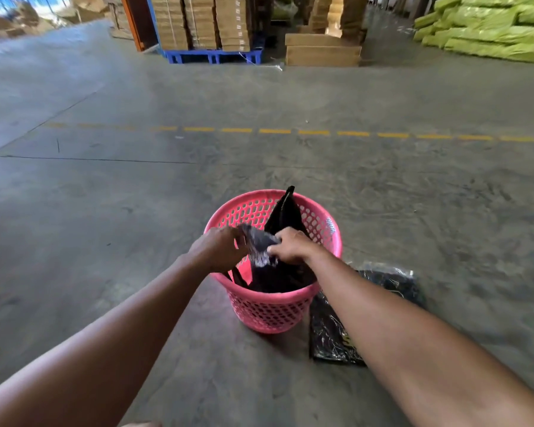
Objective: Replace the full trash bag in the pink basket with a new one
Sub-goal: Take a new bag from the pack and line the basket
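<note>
Pink basket (272, 306) stands on the concrete floor (136, 211), just in front of the person. Both hands work over its mouth. Left hand (221, 249) and right hand (292, 246) have fingers closed on a bunched, grey-looking bit of the black trash bag (285, 215), pinched between them above the basket opening. Rest of the bag hangs down inside the basket, one corner poking up past the far rim. Likely the hands are gathering or spreading the bag's mouth; cannot tell which, the plastic is motion-blurred. Whether this is the full bag being lifted out or the new one going in is also unclear; the bag looks slack, not bulging.

Flat black packet (333, 334) lies on the floor touching the basket's right side, partly under the right forearm. Probably kept close for easy reach.

Background: stacked cardboard boxes (204, 23) on a blue pallet (213, 57), green sacks (490, 29) far right, dashed yellow line (275, 131) across the floor, all well apart from the work.
</note>
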### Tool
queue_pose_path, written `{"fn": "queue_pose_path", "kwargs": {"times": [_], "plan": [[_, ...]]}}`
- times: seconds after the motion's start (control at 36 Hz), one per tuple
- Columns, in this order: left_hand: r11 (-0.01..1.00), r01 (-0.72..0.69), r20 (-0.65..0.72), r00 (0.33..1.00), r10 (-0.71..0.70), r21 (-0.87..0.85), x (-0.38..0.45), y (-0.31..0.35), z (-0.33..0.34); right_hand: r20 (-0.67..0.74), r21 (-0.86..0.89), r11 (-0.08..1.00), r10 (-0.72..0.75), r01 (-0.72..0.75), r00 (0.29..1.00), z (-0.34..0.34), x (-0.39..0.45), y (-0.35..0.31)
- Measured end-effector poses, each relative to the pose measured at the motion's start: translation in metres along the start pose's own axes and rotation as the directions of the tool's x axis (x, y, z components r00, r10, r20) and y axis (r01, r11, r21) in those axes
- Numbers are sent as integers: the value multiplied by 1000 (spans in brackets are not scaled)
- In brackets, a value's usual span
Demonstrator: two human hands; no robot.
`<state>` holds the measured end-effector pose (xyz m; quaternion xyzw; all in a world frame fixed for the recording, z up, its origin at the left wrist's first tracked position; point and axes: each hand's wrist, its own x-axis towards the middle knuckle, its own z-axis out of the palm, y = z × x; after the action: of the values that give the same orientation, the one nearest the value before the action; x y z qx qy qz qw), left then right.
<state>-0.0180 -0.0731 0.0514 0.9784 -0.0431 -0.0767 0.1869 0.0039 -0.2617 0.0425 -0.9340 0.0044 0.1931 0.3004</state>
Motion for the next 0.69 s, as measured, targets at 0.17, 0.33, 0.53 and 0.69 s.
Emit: {"fn": "queue_pose_path", "kwargs": {"times": [0.17, 0.33, 0.53, 0.69], "plan": [[964, 13, 73, 997, -34, 264, 7, 0, 1, -278, 684, 726, 173, 68, 945, -27, -4, 19], [845, -21, 198, 975, -101, 535, 24, 11, 10, -193, 928, 366, 335, 61, 922, -65, -32, 56], [821, -147, 293, 956, -26, 551, 35, 31, 31, -19, 999, 50, 235, 7, 972, -74, -58, 87], [806, -166, 284, 959, -2, 568, 34, 41, 28, -71, 973, 232, 318, -4, 946, -73, -65, 107]]}}
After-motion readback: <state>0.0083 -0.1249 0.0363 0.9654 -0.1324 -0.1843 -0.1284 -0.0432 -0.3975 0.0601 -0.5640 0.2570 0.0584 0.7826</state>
